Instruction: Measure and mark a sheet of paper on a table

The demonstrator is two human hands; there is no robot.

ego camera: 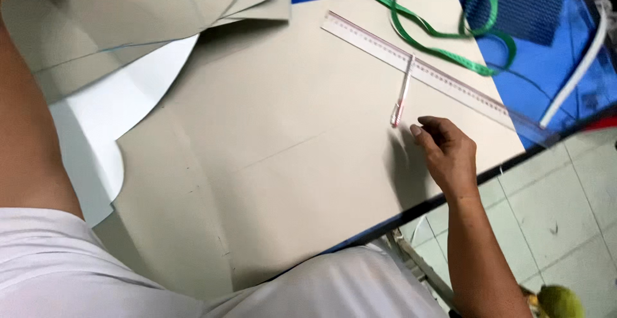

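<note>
Resting loosely curled and empty on the beige sheet [276,164], the right hand [450,157] sits just behind the pen [402,94] lying across the ruler [443,77].

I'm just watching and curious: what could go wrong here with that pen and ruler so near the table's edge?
The right hand reaches toward the pen, which lies across the clear ruler; a clumsy grab might shift the ruler. The ruler's far end sits near the table edge and could perhaps slide off. The green tape measure might snag.
</note>
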